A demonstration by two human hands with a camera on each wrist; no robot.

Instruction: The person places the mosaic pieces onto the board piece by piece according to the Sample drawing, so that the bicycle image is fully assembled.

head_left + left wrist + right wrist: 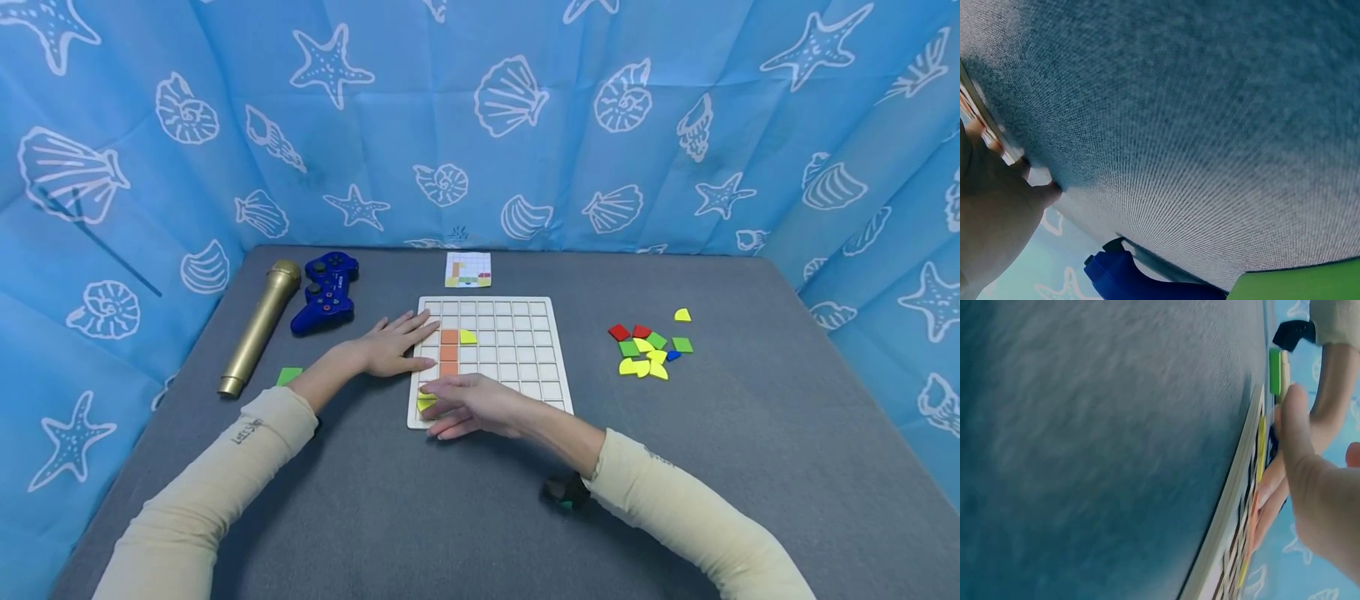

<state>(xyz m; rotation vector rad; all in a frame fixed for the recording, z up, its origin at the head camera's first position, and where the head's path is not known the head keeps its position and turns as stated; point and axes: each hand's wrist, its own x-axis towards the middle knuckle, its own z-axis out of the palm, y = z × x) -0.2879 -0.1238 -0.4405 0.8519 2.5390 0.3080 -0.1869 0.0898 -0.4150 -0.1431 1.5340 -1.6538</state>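
A white grid board [553, 333] lies on the grey table. Orange squares [448, 353] form a column in it, with a yellow quarter-round tile [468, 337] beside the top one. My left hand [392, 346] rests along the board's left edge, fingers spread and straight. Over the lower left corner, my right hand [476, 407] has its fingertips at a yellow tile [426, 403], partly covered by them. Its fingers look loosely extended; exact contact with that tile is hidden. The right wrist view shows the right thumb [1297, 425] close above the board's edge.
Several loose red, green, yellow and blue tiles [645, 346] lie to the right. A pattern card [468, 270] is behind the board. At left are a gold microphone [262, 325], a blue game controller [327, 292] and a green piece [288, 376]. A patterned blue curtain [480, 125] borders the table.
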